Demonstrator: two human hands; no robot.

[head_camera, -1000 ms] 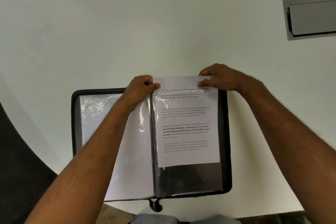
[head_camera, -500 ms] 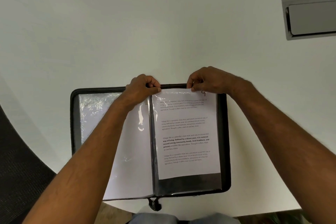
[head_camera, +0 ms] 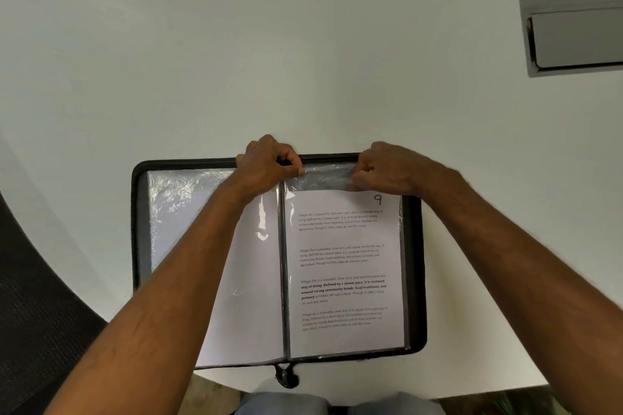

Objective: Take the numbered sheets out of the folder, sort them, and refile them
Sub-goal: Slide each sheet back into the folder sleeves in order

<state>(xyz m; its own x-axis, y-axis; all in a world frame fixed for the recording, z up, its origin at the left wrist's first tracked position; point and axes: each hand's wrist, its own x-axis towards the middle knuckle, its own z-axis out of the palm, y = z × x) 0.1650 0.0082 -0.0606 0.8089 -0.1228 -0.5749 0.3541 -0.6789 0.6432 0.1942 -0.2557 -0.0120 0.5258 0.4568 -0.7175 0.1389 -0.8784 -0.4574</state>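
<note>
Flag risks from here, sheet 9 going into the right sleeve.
1. Both hands, left hand and right hand, pinch the crinkled sleeve mouth; the thin plastic could tear or crease.
2. Sheet 9 sits close to the sleeve's right edge; a corner may snag or fold there.

Folder open on table — sheet in right sleeve.

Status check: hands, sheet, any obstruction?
Both hands pinch the sleeve's top edge. Sheet 9 sits inside the sleeve. Nothing blocking.

Forearms bare — no sleeves, hairy.
</note>
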